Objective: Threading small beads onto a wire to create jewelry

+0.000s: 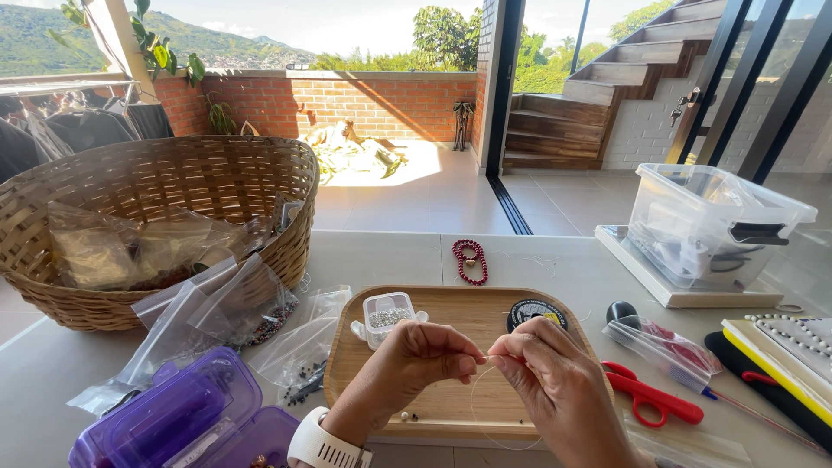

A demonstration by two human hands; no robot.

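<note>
Both hands meet just below the centre of the frame, over the wooden tray (451, 403). The left hand (416, 360) has its grip closed, thumb and forefinger pinched on something too small to make out, most likely a bead or the thread's end. The right hand (550, 377) is likewise pinched shut on the thin clear thread (482, 407), its fingertips nearly touching those of the left.

The short taut stretch of thread between the two grips runs roughly left to right across the frame, nearly level. Below the hands the rest hangs in a loose loop that curves down toward the tray's near edge, so the free length trails toward the bottom of the frame.

As a judgement, the stringing looks barely begun: no row of beads shows on the loop, and one or two loose beads (403, 417) lie on the tray near the left wrist. A finished red bead bracelet (472, 261) lies on the surface beyond the tray, above centre.

On the tray's far left corner stands a small clear box of silvery beads (386, 317), and a dark round spool (536, 312) lies at its far right. Red scissors (652, 399) lie to the right, clear plastic bags (225, 321) to the left, a purple case (186, 416) at lower left, a woven basket (173, 182) at upper left and a clear lidded bin (711, 221) at upper right.
</note>
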